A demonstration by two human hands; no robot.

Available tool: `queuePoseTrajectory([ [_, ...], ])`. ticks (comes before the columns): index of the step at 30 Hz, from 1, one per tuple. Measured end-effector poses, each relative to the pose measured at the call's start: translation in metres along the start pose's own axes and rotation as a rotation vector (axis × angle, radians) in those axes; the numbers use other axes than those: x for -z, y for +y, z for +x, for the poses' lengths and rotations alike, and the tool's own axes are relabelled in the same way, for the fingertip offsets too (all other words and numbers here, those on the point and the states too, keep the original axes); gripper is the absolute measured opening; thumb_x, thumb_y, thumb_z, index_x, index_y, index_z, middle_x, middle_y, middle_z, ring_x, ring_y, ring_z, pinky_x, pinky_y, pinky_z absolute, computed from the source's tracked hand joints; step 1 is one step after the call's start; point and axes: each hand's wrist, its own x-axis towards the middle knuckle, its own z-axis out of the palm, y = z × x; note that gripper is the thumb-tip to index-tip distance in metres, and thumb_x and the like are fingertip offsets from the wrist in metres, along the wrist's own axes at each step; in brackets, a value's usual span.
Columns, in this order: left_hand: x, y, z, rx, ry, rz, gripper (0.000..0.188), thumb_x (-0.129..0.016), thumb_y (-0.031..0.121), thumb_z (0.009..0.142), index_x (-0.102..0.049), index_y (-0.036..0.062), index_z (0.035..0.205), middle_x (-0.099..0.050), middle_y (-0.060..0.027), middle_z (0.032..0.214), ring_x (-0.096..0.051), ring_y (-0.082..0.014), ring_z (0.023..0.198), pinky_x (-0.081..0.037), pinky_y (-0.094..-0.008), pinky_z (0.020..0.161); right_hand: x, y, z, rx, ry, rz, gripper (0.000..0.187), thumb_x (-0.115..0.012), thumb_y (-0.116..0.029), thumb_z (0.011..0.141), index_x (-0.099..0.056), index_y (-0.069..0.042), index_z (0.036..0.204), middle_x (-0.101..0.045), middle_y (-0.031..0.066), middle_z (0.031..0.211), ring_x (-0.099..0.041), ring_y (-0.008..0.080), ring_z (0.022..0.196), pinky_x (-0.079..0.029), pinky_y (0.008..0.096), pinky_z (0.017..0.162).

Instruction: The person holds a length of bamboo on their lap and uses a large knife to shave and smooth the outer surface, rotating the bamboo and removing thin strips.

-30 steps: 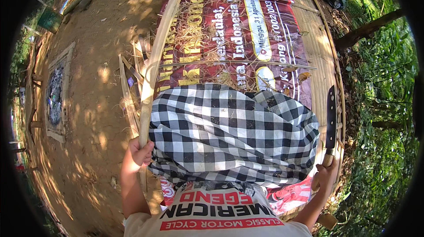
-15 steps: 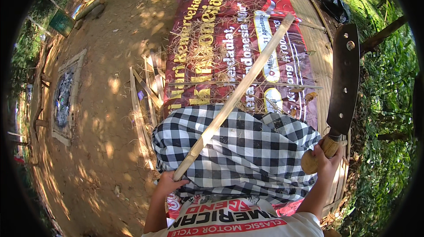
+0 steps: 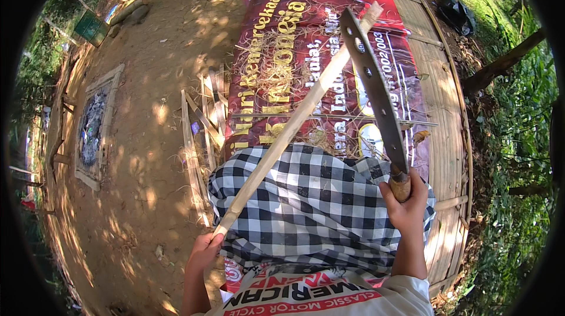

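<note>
My left hand point(image 3: 204, 251) is closed around the near end of a long, pale wooden strip point(image 3: 276, 150), which slants up and to the right over my lap. In my right hand point(image 3: 408, 201) is a machete point(image 3: 381, 101) with a dark, holed blade and a wooden handle. The blade points away from me and leans left, its tip beside the strip's far end; whether they touch I cannot tell. A black-and-white checked cloth point(image 3: 318, 210) covers my lap. Beyond it lies a red printed banner point(image 3: 329, 27) strewn with curly wood shavings point(image 3: 282, 65).
The banner lies on a bamboo slat platform point(image 3: 441, 98). Several cut wood strips point(image 3: 191, 151) lie at its left edge. A thin stick point(image 3: 335, 118) crosses the banner. A framed ash pit point(image 3: 94, 127) sits on the dirt at left. A black bag point(image 3: 458, 15) and a tree branch point(image 3: 506, 60) are at right.
My right hand has moved left and inward, swinging the machete blade from the right side over to the strip's far end. The left hand has shifted slightly left and down with the strip.
</note>
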Motion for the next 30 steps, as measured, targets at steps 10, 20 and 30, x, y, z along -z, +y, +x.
queuePoseTrajectory([
  [10,-0.025,-0.012,0.029,-0.26,0.006,0.359,0.031,-0.061,0.026,0.092,-0.06,-0.0019,0.079,-0.042,-0.0037,0.057,-0.039,-0.0085,0.055,-0.035,-0.0269,0.051,-0.069,0.011,0.037,0.36,-0.195,-0.434,0.04,-0.074,-0.011,0.065,-0.059,-0.003,0.101,-0.063,0.0121,0.081,-0.063,0.0312,0.07,-0.05,0.039,0.061],
  [20,-0.036,-0.018,0.025,-0.246,0.108,0.464,0.031,-0.056,0.024,0.092,-0.061,-0.0054,0.088,-0.059,-0.024,0.07,-0.06,-0.0408,0.068,-0.046,-0.0406,0.061,-0.109,0.028,0.047,0.613,-0.404,-0.609,0.045,-0.077,-0.016,0.058,-0.051,-0.007,0.093,-0.055,0.0061,0.079,-0.06,0.0231,0.074,-0.049,0.0345,0.066],
  [30,-0.031,-0.028,0.035,-0.257,0.056,0.394,0.033,-0.058,0.026,0.092,-0.063,-0.0061,0.087,-0.056,-0.0199,0.062,-0.054,-0.0269,0.055,-0.044,-0.0368,0.057,-0.104,0.055,0.086,0.998,-0.242,-0.704,0.014,-0.058,-0.011,0.07,-0.055,-0.006,0.084,-0.051,0.0023,0.07,-0.055,0.0167,0.063,-0.045,0.0289,0.058],
])
